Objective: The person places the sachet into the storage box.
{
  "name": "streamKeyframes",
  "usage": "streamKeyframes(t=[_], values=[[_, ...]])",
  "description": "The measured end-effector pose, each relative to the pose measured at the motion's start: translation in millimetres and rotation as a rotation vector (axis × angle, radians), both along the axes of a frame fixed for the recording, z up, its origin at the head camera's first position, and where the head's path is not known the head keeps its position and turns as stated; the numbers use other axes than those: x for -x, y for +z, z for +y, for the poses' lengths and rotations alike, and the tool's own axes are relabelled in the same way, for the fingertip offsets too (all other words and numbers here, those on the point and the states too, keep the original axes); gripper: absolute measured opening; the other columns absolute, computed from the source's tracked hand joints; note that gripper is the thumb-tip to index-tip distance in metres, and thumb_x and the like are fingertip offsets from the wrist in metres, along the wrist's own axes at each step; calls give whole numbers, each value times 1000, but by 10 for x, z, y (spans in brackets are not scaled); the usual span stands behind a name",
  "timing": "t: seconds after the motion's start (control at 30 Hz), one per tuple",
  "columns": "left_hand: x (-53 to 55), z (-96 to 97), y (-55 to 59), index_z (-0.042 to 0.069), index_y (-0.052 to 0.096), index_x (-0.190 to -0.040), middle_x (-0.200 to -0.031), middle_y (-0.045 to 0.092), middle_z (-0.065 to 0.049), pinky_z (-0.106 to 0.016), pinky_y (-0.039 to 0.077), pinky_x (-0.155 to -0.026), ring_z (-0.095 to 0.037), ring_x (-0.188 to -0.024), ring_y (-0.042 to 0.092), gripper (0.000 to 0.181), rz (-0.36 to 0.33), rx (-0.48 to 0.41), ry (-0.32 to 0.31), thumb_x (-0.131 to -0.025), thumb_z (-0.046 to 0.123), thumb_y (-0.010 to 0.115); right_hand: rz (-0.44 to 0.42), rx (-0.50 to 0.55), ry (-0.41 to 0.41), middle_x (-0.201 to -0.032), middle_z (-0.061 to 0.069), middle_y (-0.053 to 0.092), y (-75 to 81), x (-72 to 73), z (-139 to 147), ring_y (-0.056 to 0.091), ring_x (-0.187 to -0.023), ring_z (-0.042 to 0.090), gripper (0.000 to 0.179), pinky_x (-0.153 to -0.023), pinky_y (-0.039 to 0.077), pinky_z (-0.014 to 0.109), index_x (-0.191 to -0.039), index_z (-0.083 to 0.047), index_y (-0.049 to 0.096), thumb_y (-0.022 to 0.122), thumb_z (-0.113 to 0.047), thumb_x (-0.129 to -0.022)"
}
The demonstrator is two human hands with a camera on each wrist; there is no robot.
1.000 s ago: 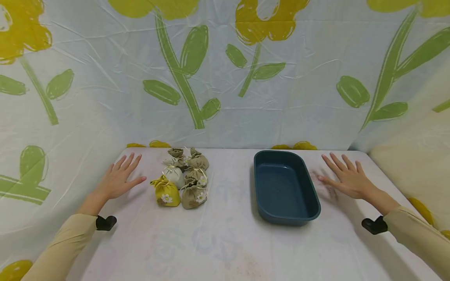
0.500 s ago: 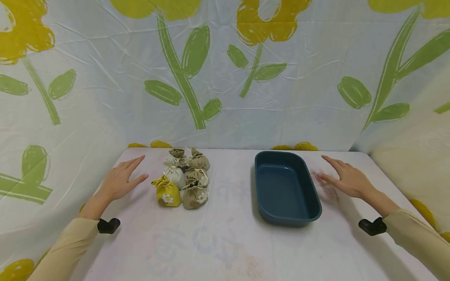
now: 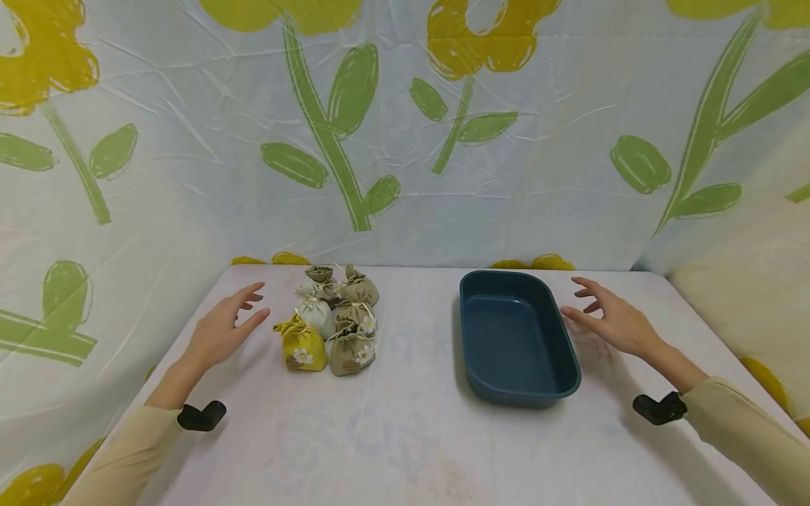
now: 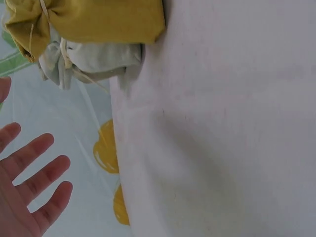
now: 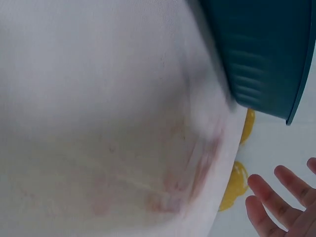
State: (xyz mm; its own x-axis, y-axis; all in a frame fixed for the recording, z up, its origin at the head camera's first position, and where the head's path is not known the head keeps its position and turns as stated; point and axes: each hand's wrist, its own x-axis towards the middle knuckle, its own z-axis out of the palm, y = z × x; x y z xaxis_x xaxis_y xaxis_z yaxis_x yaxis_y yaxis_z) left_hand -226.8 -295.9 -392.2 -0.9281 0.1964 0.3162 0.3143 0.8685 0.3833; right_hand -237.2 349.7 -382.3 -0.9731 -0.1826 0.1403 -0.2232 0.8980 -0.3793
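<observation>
My left hand [image 3: 218, 332] hovers over the table's left side with relaxed, parted fingers and holds nothing. Just right of it stands a cluster of small drawstring pouches. A yellow pouch [image 3: 302, 348] with a white flower is nearest, a whitish pouch [image 3: 314, 316] sits behind it, and several brown-beige pouches, such as the front one [image 3: 350, 353], stand alongside. In the left wrist view the yellow pouch [image 4: 108, 19] lies beyond the fingers. My right hand [image 3: 616, 325], also empty and loosely spread, is beside the right wall of a dark blue rectangular bin [image 3: 522, 397], which has nothing in it.
The white-covered table [image 3: 418, 436] reaches back to a hanging flower-print cloth [image 3: 538, 197], which also closes off both sides. Faint reddish stains [image 5: 173, 192] mark the cover near the right hand. Each wrist wears a black camera mount [image 3: 202, 416].
Both hands have turned from flat, spread palms to a looser pose with thumbs toward the middle. They have drawn slightly inward, the left toward the pouches, the right toward the bin.
</observation>
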Motion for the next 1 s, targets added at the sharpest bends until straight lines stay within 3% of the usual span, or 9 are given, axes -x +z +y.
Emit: streamKeyframes(t=[0.17, 0.27, 0.4, 0.53, 0.63, 0.77, 1.0], values=[[-53, 90, -24, 11, 40, -145, -121, 65, -15, -45, 52, -79, -30, -101, 63, 53, 33, -79, 13, -99, 36, 51, -17, 68, 5, -127, 28, 56, -35, 23, -35, 59, -104, 42, 73, -78, 48, 55, -148, -5, 30, 58, -44, -93], [-85, 128, -41, 10, 42, -143, -115, 67, -15, -38, 53, -76, -29, -95, 65, 50, 59, -135, 9, -100, 32, 51, -42, 115, 6, -125, 28, 59, -48, 27, -55, 60, -102, 40, 74, -75, 50, 46, -148, -5, 28, 58, -44, -93], [-127, 182, -61, 10, 43, -143, -114, 68, -14, -36, 52, -77, -29, -96, 65, 48, 40, -197, 9, -100, 32, 50, -78, 158, -3, -124, 27, 59, -64, 32, -89, 61, -101, 38, 76, -72, 48, 36, -149, -5, 25, 58, -45, -93], [-180, 233, -77, 10, 46, -140, -114, 68, -16, -41, 51, -78, -30, -95, 65, 47, 18, -226, 40, -100, 34, 51, -94, 183, -14, -124, 26, 59, -79, 33, -133, 63, -98, 35, 78, -70, 49, 32, -149, -5, 25, 59, -46, -92], [-212, 245, -87, 10, 49, -137, -113, 68, -16, -35, 52, -76, -30, -92, 65, 44, 0, -252, 42, -99, 31, 53, -104, 221, -14, -122, 26, 60, -80, 24, -164, 66, -92, 29, 78, -67, 51, 28, -149, -5, 26, 61, -44, -92], [-241, 247, -101, 9, 51, -135, -115, 67, -16, -27, 52, -77, -28, -95, 64, 41, -56, -285, 11, -98, 25, 56, -118, 271, -16, -120, 27, 59, -80, 13, -187, 67, -83, 20, 77, -64, 53, 25, -149, -3, 26, 61, -42, -92], [-264, 252, -125, 9, 49, -136, -120, 64, -17, -23, 51, -79, -27, -101, 63, 44, -159, -366, -96, -94, 14, 60, -149, 353, -26, -121, 31, 57, -96, 37, -217, 63, -74, 5, 70, -66, 58, 30, -146, 1, 31, 58, -39, -95]])
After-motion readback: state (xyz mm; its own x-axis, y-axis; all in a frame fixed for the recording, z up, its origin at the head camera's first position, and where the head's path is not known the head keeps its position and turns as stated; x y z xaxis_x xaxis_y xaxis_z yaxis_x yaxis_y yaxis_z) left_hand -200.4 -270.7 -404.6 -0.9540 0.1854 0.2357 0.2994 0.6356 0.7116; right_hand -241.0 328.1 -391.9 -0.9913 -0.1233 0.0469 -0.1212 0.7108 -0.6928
